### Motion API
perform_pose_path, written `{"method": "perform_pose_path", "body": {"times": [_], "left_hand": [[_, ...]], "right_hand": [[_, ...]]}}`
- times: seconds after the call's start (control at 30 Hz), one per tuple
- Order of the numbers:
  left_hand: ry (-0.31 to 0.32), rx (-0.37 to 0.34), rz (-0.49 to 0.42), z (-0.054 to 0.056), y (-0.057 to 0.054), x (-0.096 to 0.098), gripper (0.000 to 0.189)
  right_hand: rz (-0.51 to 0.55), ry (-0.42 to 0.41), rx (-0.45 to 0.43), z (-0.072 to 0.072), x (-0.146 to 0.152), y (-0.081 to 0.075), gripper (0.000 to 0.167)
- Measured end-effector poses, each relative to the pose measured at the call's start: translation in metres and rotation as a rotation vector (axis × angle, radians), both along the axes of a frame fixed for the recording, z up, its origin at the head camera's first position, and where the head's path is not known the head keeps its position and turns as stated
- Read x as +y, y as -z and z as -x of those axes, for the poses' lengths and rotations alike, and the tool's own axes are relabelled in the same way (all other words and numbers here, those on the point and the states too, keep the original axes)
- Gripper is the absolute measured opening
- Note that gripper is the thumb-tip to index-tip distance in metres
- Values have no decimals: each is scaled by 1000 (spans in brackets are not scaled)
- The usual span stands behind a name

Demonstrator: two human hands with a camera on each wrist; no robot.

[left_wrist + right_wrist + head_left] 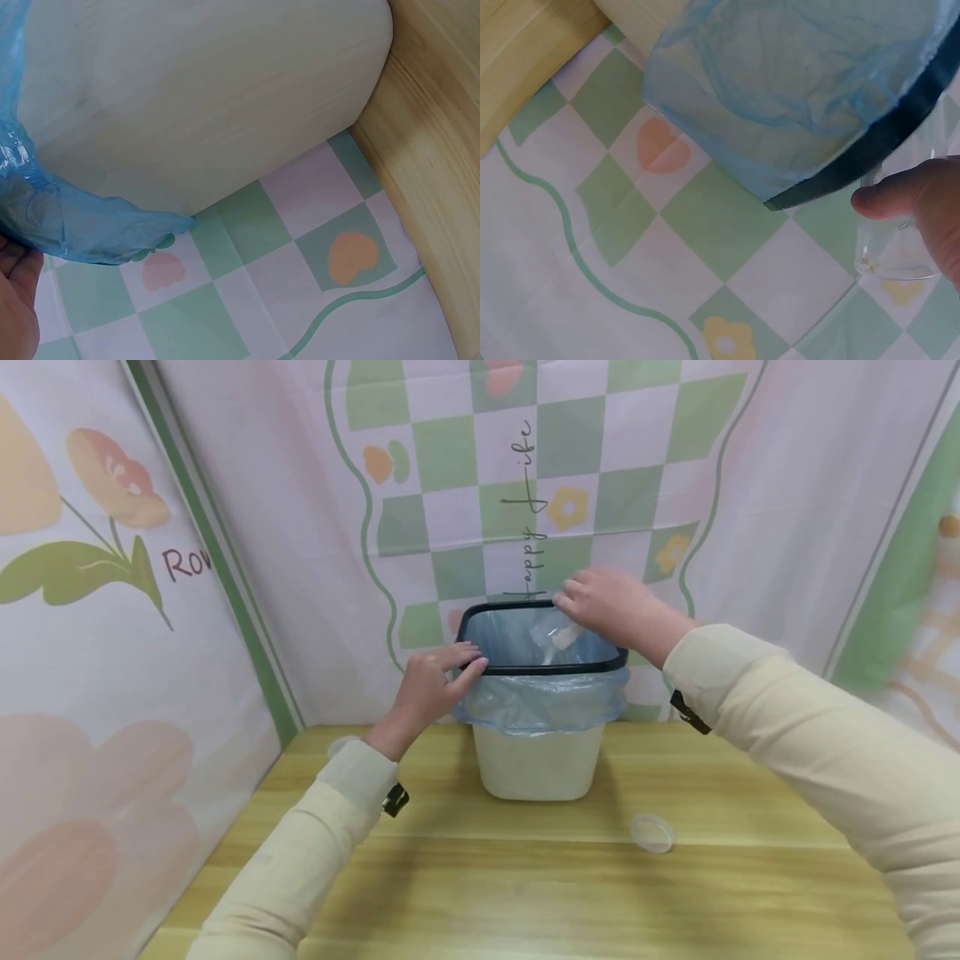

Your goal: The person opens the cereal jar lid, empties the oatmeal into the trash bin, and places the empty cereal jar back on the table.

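A cream trash can (538,767) stands on the table, lined with a blue plastic bag (540,702) folded over its black rim (540,669). My left hand (432,687) grips the rim's near left corner, thumb at the front; in the left wrist view only part of that hand (21,300) shows beside the bag. Over the opening, my right hand (618,610) holds a clear, see-through cup (896,251) tilted down into the can. The right wrist view shows the thumb (889,196) across the cup's side, with small bits inside near its base.
A clear round lid (652,832) lies on the wooden table (480,893), right of the can. Another clear round piece (342,744) is partly hidden behind my left wrist. Printed cloth (442,460) hangs close behind the can and along the left side.
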State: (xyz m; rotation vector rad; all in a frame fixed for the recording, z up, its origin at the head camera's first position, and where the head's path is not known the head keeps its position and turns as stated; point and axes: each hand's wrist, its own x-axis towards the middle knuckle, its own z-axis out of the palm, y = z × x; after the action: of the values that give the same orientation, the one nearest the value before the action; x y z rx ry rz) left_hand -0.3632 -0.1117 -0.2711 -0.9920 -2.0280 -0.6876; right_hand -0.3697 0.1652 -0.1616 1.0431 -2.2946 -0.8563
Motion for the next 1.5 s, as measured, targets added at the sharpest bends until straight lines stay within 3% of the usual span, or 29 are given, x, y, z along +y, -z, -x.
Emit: {"method": "perform_pose_path", "body": {"times": [0.27, 0.57, 0.83, 1.07, 1.5], "left_hand": [[2, -9, -5, -1, 0, 0, 21], [10, 6, -10, 1, 2, -1, 20], [20, 35, -11, 2, 2, 0, 19], [22, 50, -4, 3, 1, 0, 19], [27, 78, 4, 4, 1, 0, 19]], "right_hand": [[-141, -33, 95, 0, -3, 6, 43], [-265, -192, 269, 10, -4, 16, 32], [-430, -232, 393, 8, -6, 15, 35], [-466, -287, 454, 7, -9, 12, 35], [-538, -305, 591, 4, -13, 10, 35]]}}
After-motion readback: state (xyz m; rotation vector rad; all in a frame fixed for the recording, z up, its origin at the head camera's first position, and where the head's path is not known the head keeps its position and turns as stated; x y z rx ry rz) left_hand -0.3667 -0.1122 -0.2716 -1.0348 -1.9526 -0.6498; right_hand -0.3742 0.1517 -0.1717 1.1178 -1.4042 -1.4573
